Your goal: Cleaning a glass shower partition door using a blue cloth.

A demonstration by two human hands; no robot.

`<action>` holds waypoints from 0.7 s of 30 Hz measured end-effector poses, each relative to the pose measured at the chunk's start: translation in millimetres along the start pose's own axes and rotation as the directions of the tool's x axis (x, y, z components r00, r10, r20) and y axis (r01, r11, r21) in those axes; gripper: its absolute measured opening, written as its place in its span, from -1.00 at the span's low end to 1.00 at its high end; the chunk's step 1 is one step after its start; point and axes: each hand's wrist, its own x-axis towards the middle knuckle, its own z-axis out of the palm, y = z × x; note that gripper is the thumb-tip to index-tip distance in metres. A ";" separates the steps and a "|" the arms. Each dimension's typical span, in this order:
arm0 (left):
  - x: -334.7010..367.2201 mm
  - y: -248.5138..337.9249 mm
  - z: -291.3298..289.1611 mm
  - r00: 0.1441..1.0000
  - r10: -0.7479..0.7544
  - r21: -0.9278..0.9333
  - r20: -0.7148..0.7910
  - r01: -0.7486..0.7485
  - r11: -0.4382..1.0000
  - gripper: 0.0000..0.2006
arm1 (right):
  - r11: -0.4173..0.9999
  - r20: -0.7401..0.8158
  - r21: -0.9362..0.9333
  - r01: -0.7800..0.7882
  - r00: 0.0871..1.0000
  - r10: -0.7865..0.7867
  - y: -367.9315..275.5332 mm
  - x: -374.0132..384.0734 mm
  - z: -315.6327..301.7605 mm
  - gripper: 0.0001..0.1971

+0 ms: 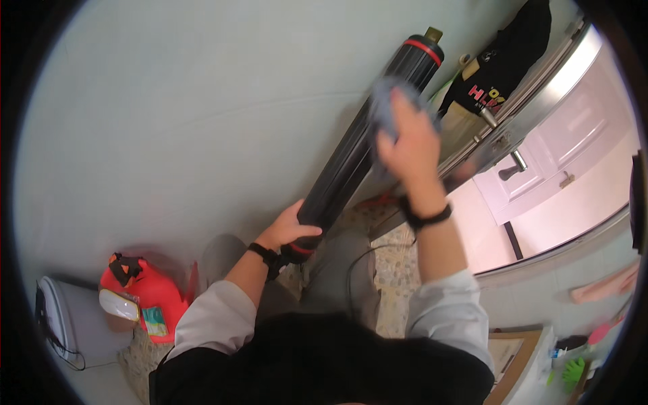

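left hand [282, 229] grips black tube [344, 165] low | right hand [413, 150] clutches blue-grey cloth [382, 111] higher up | advice: brace lower end, wipe lengthwise

the tube [345, 169] looks ridged plastic, the rag [383, 108] cloth.

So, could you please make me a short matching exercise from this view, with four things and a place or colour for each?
Column one:
1. tube
2. cloth
3. left hand
4. pale container

Column two:
A. in the right hand
B. at the picture's lower left
C. black with red bands
D. around the end nearer the person's body

Right pairs: 1-C, 2-A, 3-D, 4-B.
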 end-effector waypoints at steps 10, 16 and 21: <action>0.2 -14.1 12.3 1.000 0.014 -0.040 0.001 -0.014 0.999 -0.21 | 0.999 -0.198 0.038 -0.021 0.980 0.028 33.3 49.0 11.9 -0.44; 1.8 -21.5 10.3 1.000 -0.008 0.035 0.000 0.008 0.999 -0.17 | 0.987 -0.096 0.161 0.020 0.995 -0.004 -18.0 -47.0 20.2 -0.39; -1.2 -26.0 5.3 0.998 -0.044 -0.079 0.044 0.047 0.996 -0.17 | 0.973 0.143 0.216 0.084 0.983 -0.116 -73.4 -126.6 18.1 -0.39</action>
